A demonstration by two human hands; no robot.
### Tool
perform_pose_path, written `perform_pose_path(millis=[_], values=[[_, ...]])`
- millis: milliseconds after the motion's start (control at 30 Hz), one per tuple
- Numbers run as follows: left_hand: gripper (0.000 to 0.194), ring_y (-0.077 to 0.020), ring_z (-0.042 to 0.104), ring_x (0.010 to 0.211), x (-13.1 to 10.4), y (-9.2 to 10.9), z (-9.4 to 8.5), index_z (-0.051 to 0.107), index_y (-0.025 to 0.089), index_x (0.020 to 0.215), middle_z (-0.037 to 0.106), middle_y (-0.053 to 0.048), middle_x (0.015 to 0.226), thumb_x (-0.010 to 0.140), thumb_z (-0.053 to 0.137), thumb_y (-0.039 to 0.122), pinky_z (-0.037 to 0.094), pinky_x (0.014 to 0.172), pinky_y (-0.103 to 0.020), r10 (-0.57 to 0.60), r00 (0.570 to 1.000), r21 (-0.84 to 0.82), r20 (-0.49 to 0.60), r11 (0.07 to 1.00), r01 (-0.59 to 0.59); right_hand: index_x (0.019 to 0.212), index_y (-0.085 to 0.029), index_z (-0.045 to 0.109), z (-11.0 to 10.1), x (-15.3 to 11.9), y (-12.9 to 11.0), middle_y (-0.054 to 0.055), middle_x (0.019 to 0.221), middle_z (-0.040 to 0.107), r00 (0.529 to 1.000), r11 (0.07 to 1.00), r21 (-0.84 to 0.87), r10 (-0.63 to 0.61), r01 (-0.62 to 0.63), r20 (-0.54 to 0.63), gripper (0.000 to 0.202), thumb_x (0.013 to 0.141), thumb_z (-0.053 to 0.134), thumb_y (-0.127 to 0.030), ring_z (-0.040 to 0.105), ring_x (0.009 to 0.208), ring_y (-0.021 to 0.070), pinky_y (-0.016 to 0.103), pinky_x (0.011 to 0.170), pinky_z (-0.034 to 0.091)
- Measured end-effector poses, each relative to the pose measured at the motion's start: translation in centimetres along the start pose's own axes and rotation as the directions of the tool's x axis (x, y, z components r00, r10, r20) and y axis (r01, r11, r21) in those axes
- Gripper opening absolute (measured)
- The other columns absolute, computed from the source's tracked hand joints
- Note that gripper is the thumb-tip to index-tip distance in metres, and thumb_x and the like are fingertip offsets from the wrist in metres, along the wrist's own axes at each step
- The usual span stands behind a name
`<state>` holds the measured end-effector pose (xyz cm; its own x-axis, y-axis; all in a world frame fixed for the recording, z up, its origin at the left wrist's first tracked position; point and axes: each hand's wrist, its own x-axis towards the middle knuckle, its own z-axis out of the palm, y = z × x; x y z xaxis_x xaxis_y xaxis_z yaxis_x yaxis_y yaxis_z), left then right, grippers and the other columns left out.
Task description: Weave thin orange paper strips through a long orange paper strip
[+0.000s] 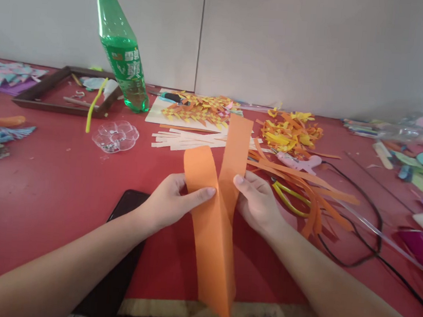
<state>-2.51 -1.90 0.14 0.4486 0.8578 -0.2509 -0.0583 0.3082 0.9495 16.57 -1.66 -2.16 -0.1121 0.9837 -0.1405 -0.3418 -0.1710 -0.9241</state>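
An orange paper sheet (214,242) is held up over the near edge of the table, folded lengthwise below and parted into two strips above. The left strip curls over at its top, while the right one stands upright. My left hand (179,197) is closed on the left strip, thumb on its front. On the right strip's edge my right hand (259,201) is closed, thumb in front; its other fingers are partly hidden. Orange paper strips (314,193) and yellow-handled scissors (289,199) lie beyond my right hand.
A green bottle (126,59) stands at the back left beside a dark frame (33,100) and a clear dish (116,136). Pale strips (180,139), yellow-orange paper pieces (290,133) and a pink glue gun (299,161) lie behind. A phone (118,263) is under my left forearm.
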Motion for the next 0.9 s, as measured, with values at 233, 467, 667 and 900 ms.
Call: perform_pose_path(millis=[233,467,667,900], values=[[0.031,-0.0252,0.073,0.101,0.20,-0.04,-0.03,0.074,0.016,0.101,0.078,-0.008,0.107,0.081,0.074,0.040,0.058,0.084,-0.031,0.032,0.999,-0.057,-0.039,0.998,-0.034,0.090,-0.026,0.078,-0.41,-0.29,0.30,0.003,0.094,0.080,0.998,0.997,-0.081,-0.006,0.010,0.055,0.021,0.072,0.084,-0.035,0.075,0.085,0.0232,0.038,0.080,0.060],[0.030,-0.0250,0.072,0.101,0.21,-0.12,-0.13,0.074,0.016,0.099,0.078,-0.008,0.107,0.081,0.075,0.041,0.057,0.085,-0.031,0.035,0.998,-0.072,-0.055,0.997,-0.039,0.087,-0.025,0.077,-0.25,-0.30,0.21,0.002,0.090,0.080,1.000,0.998,-0.060,-0.017,0.017,-0.006,0.020,0.070,0.085,-0.033,0.075,0.078,0.0202,0.034,0.075,0.061],[0.037,-0.0212,0.073,0.084,-0.06,-0.08,-0.10,0.074,0.014,0.094,0.078,-0.008,0.095,0.086,0.067,0.050,0.057,0.073,-0.028,-0.003,1.000,-0.015,-0.018,1.000,0.003,0.089,-0.023,0.077,-0.20,-0.24,0.03,0.003,0.090,0.080,0.996,0.999,-0.045,-0.014,0.010,-0.088,0.026,0.068,0.086,-0.035,0.074,0.077,0.0217,0.035,0.074,0.060],[0.036,-0.0265,0.072,0.102,-0.11,0.14,-0.04,0.072,0.015,0.104,0.077,-0.009,0.107,0.081,0.075,0.042,0.057,0.084,-0.032,-0.001,1.000,-0.056,0.010,0.998,0.002,0.089,-0.026,0.078,-0.25,-0.16,0.15,0.003,0.092,0.080,0.998,0.999,0.038,-0.034,0.032,0.049,0.021,0.073,0.083,-0.039,0.075,0.080,0.0232,0.038,0.076,0.060]])
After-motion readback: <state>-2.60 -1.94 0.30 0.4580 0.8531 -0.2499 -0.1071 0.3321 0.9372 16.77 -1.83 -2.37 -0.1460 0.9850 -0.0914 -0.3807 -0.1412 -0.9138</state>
